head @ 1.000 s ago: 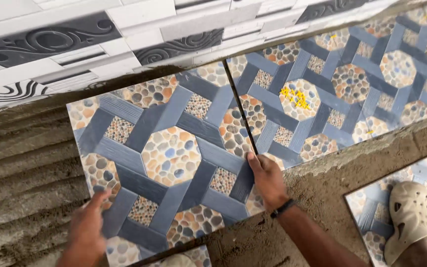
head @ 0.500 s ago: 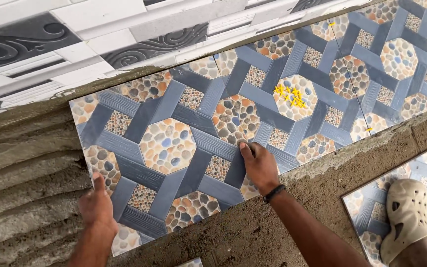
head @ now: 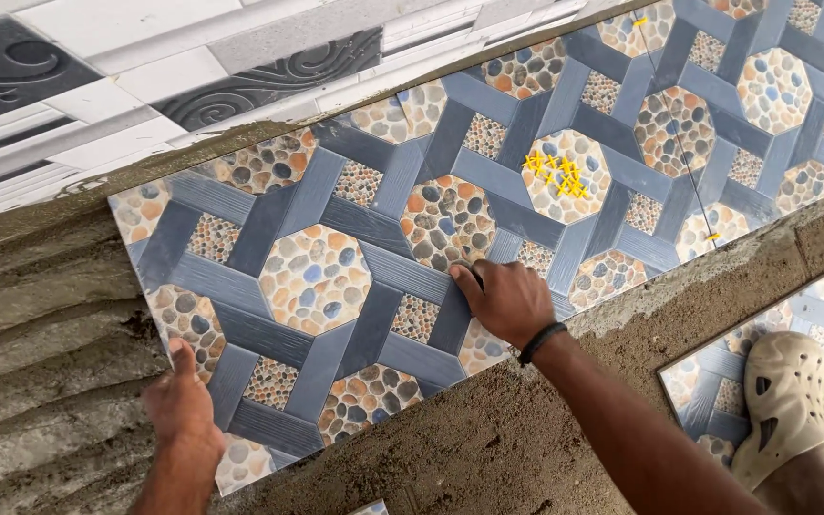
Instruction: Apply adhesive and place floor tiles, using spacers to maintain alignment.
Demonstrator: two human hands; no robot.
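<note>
Where wet grey mortar (head: 40,381) is spread, a patterned floor tile (head: 317,286) is pressed by the right hand (head: 507,300), fingers flat. The left hand (head: 183,405) is laid open at its edge, grasping nothing.

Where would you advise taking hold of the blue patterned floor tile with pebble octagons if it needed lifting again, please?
Probably by the blue patterned floor tile's left edge, coming from the combed grey mortar bed. That edge lies exposed beside the left hand, while the right side butts against the neighbouring laid tile under the right hand.
</note>
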